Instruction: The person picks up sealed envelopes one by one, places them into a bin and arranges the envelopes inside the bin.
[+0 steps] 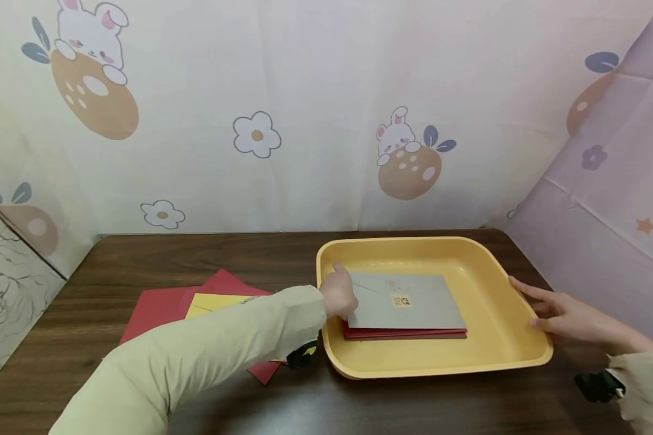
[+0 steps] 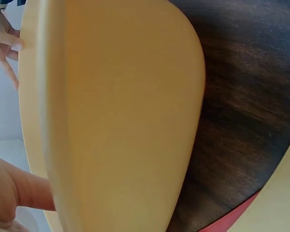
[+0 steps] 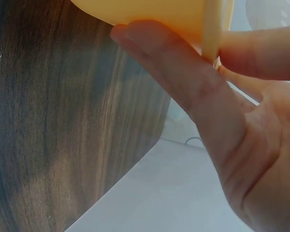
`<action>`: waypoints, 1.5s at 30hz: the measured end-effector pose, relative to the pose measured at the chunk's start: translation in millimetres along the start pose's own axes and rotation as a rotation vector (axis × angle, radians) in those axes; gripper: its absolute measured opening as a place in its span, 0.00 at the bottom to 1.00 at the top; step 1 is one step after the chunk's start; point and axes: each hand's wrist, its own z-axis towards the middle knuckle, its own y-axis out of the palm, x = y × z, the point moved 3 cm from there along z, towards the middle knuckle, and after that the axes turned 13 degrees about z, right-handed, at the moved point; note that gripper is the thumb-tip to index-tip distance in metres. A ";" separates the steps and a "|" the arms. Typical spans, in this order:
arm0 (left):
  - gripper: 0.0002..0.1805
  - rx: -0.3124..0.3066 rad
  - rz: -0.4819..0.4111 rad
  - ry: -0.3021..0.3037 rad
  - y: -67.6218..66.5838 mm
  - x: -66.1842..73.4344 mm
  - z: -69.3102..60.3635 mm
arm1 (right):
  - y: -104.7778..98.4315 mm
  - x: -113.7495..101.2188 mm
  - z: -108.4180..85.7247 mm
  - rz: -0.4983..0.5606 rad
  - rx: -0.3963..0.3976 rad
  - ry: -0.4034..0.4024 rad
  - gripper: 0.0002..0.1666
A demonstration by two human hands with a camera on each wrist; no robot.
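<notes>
A yellow plastic tray (image 1: 500,314) lies on the table, holding a stack of red envelopes (image 1: 408,333) with a grey envelope (image 1: 413,314) on top. My left hand (image 1: 338,294) reaches over the tray's left wall, fingers curled at the grey envelope's left edge, which it appears to grip; the fingertips are partly hidden. In the left wrist view its thumb (image 2: 31,191) passes behind the tray rim. My right hand (image 1: 571,317) holds the tray's right rim; the right wrist view shows the thumb (image 3: 183,87) under the rim and a finger (image 3: 258,53) against its other side.
On the dark wooden table (image 1: 141,260), several red envelopes (image 1: 160,308) and a yellow envelope (image 1: 212,302) lie left of the tray, partly under my left sleeve (image 1: 212,350). A patterned curtain (image 1: 315,187) hangs behind the table; another (image 1: 604,229) is at the right.
</notes>
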 end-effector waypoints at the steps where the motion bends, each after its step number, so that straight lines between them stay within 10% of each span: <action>1: 0.41 0.003 0.000 -0.001 -0.1 0.5 -0.7 | 0.2 -0.1 0.1 0.013 -0.002 0.003 0.49; 15: 0.36 0.003 -0.020 0.053 -3.3 -0.5 -9.2 | 1.1 0.9 -1.4 -0.049 0.031 0.016 0.50; 25: 0.17 -0.072 -0.435 0.160 -9.7 -22.7 -15.2 | 3.1 0.6 -1.6 -0.110 0.055 0.034 0.50; 32: 0.09 0.033 -0.628 0.106 -15.2 -45.1 -22.6 | 3.6 -1.4 -1.0 -0.157 0.073 0.021 0.51; 45: 0.13 0.165 -0.484 -0.019 -10.6 -87.9 -32.7 | 3.1 0.0 -2.4 -0.185 0.095 0.049 0.51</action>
